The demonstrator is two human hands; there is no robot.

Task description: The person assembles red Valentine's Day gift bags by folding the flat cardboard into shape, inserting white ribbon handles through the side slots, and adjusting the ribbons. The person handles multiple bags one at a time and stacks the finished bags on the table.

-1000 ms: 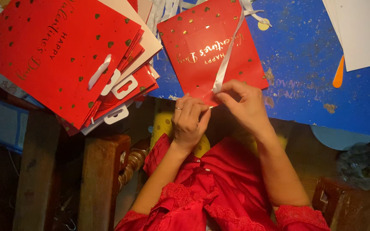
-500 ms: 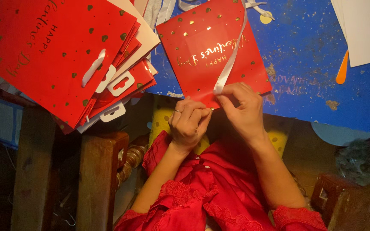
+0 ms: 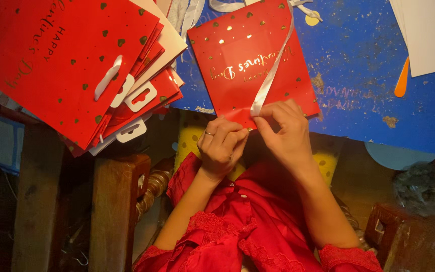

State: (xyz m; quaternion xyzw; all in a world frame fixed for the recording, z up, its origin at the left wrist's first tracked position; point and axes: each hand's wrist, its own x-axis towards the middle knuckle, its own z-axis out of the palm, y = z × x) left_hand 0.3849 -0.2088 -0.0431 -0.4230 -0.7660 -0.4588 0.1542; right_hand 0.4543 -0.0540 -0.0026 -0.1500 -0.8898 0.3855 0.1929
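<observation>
1. The red paper bag [image 3: 242, 65], dotted with gold hearts and carrying gold lettering, lies flat on the blue table [image 3: 368, 75], its lower edge at the table's near edge in front of me.
2. A white ribbon [image 3: 273, 70] runs slantwise across the bag's face, from the far edge down to its near edge, where my fingers meet it.
3. My right hand [image 3: 288, 133] is closed in a pinch: thumb and forefinger grip the lower end of the ribbon at the bag's near edge.
4. My left hand [image 3: 222, 146] is curled almost to a fist just beside the right, fingertips against the bag's bottom edge. I cannot tell whether it has actual hold of the edge or the ribbon. A ring shows on one finger.
5. A stack of matching red bags [image 3: 71, 65] with white die-cut handles overhangs the table's left end, well apart from my hands.
6. White sheets [image 3: 429, 35] lie at the table's far right corner, with an orange strip [image 3: 402, 80] just beside them.
7. My red sleeves [image 3: 247, 236] fill the lower middle of the view, over a yellow cushion [image 3: 190, 133] with dark spots.
</observation>
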